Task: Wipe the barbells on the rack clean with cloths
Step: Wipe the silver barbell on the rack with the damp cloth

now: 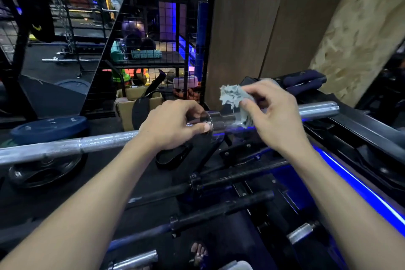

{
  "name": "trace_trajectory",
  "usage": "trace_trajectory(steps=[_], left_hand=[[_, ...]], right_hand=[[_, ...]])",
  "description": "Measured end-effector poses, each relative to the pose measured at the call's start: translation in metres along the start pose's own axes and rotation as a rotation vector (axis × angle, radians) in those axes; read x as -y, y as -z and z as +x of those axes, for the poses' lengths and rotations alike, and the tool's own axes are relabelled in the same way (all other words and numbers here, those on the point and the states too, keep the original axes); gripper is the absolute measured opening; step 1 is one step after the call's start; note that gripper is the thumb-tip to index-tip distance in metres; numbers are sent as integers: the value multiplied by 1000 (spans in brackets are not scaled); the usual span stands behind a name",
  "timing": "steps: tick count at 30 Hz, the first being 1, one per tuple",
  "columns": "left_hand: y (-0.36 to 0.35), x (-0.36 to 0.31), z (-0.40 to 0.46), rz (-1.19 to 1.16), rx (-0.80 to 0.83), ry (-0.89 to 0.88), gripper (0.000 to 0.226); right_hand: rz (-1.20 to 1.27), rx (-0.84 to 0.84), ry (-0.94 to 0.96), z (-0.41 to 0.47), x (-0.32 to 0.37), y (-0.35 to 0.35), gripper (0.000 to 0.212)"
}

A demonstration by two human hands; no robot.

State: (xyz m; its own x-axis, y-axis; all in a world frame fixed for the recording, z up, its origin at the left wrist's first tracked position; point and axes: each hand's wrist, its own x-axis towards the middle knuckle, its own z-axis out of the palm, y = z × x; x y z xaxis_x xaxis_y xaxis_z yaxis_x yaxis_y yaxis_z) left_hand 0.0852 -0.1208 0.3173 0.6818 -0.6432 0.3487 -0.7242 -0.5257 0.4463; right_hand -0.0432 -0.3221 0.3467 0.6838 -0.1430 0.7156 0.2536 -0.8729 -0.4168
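Barbell [65,148] spans the rack [350,129], the landmark here. Left hand [173,125] curls round its collar, left of the rack. Right hand [274,114] pinches a grey cloth [234,98] against the sleeve, just beside that collar.

Shiny steel barbell [87,144], frayed grey cloth [233,96], matt black rack [361,123]

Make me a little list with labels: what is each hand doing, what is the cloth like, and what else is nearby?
left hand: grips the silver barbell at its collar
right hand: pinches a grey cloth against the bar's sleeve
cloth: crumpled, grey, frayed
barbell: lies across the rack, sleeve end pointing right
below it: black bars on the rack
on the floor at left: weight plates
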Motion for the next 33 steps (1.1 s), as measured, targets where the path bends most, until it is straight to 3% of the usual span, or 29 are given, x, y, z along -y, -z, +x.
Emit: trace_trajectory(steps=[6, 11, 16, 20, 24, 29, 33], left_hand=[[1, 1, 1, 102, 21, -26, 33], [0, -1, 1, 106, 36, -20, 53], [1, -2, 2, 112, 49, -9, 33], [2, -9, 0, 233, 136, 60, 34], [2, -9, 3, 238, 184, 94, 26], [3, -12, 3, 192, 216, 97, 39], [4, -11, 3, 163, 254, 138, 55]], right_hand=[[-73, 219, 157, 10, 5, -35, 19], [-76, 125, 231, -34, 0, -41, 15], [-119, 108, 298, -43, 0, -41, 15], [-122, 170, 220, 8, -2, -50, 19], [-66, 212, 171, 5, -2, -41, 20], [-29, 285, 162, -3, 0, -9, 18], [24, 118, 100, 20, 3, -17, 22]])
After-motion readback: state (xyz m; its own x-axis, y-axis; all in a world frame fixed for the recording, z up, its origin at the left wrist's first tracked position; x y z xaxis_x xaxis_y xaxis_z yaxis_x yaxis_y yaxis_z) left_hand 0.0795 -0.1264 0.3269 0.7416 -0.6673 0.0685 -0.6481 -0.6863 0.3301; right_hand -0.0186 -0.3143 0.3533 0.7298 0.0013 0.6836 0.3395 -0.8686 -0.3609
